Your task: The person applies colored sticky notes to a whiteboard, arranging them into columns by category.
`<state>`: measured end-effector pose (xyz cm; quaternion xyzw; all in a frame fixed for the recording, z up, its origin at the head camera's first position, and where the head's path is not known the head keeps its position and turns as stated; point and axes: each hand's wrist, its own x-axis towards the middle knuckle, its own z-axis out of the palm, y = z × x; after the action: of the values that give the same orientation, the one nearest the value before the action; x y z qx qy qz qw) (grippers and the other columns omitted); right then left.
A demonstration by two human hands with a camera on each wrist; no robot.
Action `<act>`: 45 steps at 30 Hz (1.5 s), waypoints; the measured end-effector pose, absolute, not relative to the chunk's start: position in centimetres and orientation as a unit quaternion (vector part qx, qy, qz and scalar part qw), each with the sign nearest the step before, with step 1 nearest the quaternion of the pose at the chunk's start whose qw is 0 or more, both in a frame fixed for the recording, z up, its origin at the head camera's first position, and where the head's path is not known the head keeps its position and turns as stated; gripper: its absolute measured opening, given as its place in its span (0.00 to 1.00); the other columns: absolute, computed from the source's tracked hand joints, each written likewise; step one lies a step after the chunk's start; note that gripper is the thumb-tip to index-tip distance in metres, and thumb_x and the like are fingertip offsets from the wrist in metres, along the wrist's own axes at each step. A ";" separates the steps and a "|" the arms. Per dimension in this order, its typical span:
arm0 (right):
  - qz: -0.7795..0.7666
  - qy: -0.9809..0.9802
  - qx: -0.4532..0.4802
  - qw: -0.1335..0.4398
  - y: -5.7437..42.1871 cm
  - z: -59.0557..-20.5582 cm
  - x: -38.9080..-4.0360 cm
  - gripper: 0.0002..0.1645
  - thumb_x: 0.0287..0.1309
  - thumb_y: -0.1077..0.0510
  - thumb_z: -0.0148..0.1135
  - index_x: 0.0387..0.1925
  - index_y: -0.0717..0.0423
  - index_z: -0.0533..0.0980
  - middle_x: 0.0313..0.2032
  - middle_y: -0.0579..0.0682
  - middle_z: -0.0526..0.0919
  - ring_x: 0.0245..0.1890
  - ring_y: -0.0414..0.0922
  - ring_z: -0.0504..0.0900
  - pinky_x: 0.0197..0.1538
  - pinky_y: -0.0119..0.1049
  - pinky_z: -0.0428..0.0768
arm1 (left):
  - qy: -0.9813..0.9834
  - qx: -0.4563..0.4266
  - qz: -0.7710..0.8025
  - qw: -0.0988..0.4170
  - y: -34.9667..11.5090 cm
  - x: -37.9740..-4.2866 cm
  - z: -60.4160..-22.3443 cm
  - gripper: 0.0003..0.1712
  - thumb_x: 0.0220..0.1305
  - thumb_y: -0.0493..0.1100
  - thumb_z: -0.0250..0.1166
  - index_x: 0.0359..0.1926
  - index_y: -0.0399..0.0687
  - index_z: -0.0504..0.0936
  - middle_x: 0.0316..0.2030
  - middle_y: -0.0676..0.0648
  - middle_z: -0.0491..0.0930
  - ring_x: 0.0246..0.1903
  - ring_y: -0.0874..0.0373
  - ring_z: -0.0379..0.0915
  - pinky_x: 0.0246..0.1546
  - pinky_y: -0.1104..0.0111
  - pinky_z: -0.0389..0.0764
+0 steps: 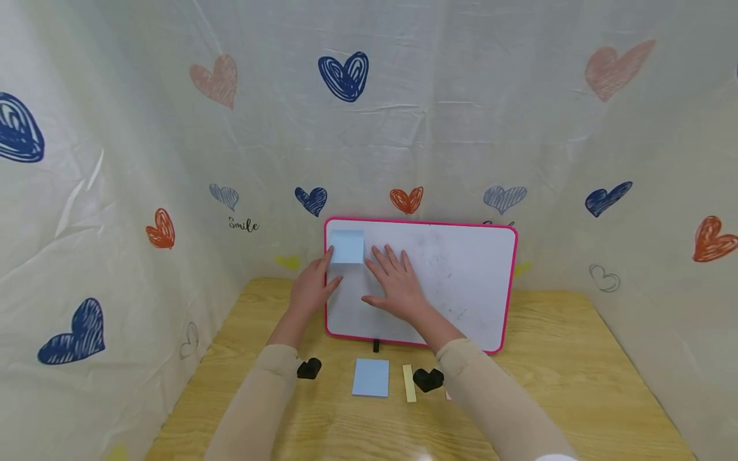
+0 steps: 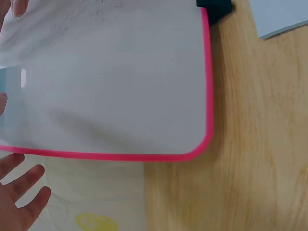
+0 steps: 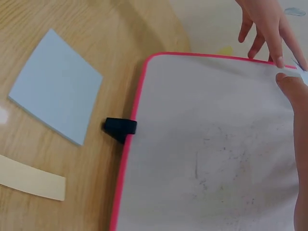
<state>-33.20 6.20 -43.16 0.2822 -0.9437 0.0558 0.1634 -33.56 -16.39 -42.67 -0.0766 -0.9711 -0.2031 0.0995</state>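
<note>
A light-blue sticky note [image 1: 347, 246] lies on the upper left of a pink-framed whiteboard [image 1: 461, 275] that leans upright. My left hand [image 1: 309, 288] is at the board's left edge, its index fingertip at the note's left side and its thumb lower on the board. In the left wrist view, its other fingers [image 2: 26, 185] extend loosely past the frame, outside the board. Just right of the note, my right hand [image 1: 400, 285] rests on the white surface with fingers spread, the index fingertip beside the note's lower right corner. Neither hand curls round anything.
On the wooden table [image 1: 323, 422] before the board lie a light-blue sticky pad [image 1: 371, 378] and a narrow yellow strip [image 1: 409, 383]. A pink item is mostly hidden by my right sleeve. A black support [image 1: 377, 346] holds the board's lower edge. Behind hangs a heart-print curtain [image 1: 450, 141].
</note>
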 end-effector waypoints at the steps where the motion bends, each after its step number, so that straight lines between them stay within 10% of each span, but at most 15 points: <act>1: 0.057 -0.943 0.283 0.165 6.3 -43.4 -33.1 0.54 0.54 0.28 0.60 0.76 0.44 0.54 0.77 0.49 0.43 0.75 0.51 0.34 0.70 0.54 0.29 | -0.971 -0.076 -0.203 0.101 -16.4 -33.4 -42.8 0.48 0.64 0.53 0.66 0.77 0.58 0.48 0.65 0.38 0.67 0.63 0.42 0.65 0.56 0.48 0.73; 26: 0.174 -0.910 0.322 0.194 7.7 -48.3 -29.3 0.49 0.52 0.33 0.67 0.70 0.51 0.65 0.70 0.53 0.63 0.71 0.56 0.56 0.69 0.60 0.51 | -0.957 -0.152 -0.216 0.120 -16.4 -27.8 -45.8 0.46 0.58 0.54 0.71 0.73 0.52 0.61 0.60 0.36 0.72 0.60 0.39 0.67 0.55 0.45 0.72; 45: 0.257 -0.904 0.321 0.120 8.6 -52.6 -25.0 0.46 0.49 0.37 0.72 0.66 0.54 0.70 0.65 0.52 0.70 0.66 0.53 0.63 0.67 0.59 0.56 | -0.951 -0.210 -0.222 0.042 -15.4 -23.8 -49.5 0.47 0.55 0.58 0.73 0.72 0.56 0.63 0.63 0.42 0.70 0.62 0.41 0.65 0.53 0.44 0.72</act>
<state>-25.00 8.62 -52.55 0.3210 -0.9036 0.2570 0.1204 -23.82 -15.44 -49.45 -0.2098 -0.9513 -0.2221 0.0417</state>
